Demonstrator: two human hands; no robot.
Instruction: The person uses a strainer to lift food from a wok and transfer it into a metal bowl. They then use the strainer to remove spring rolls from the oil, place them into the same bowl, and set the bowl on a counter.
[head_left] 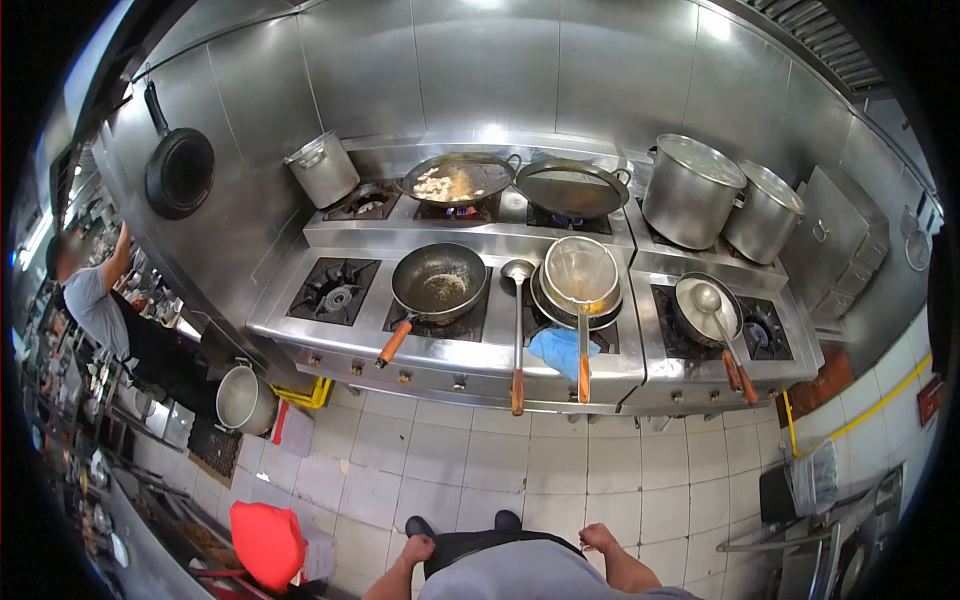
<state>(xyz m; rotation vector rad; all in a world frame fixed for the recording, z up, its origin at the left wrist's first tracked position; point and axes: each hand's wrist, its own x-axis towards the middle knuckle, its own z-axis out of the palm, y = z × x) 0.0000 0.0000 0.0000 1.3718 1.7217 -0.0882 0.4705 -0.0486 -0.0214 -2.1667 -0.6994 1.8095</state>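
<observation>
My left hand (418, 548) hangs low beside my body, fingers curled in, with nothing visible in it. On the other side, my right hand (599, 538) is also loosely closed, and no object shows in it. Both hands are apart from the stove (470, 370). On its front row sits a wok with a wooden handle (440, 283), with some residue inside. A long ladle (518, 330) lies beside a strainer (582, 275) resting over a pan, with a blue cloth (563, 350) by the strainer's handle. Farther right, another ladle (707, 300) lies in a smaller pan (690, 320).
At the back, a wok of pale food pieces (450, 186) stands over a flame beside another wok (570, 190). Tall pots (692, 195) stand back right. A person (100, 300) is at the left near a floor pot (245, 398). A red stool (268, 545) is at my left.
</observation>
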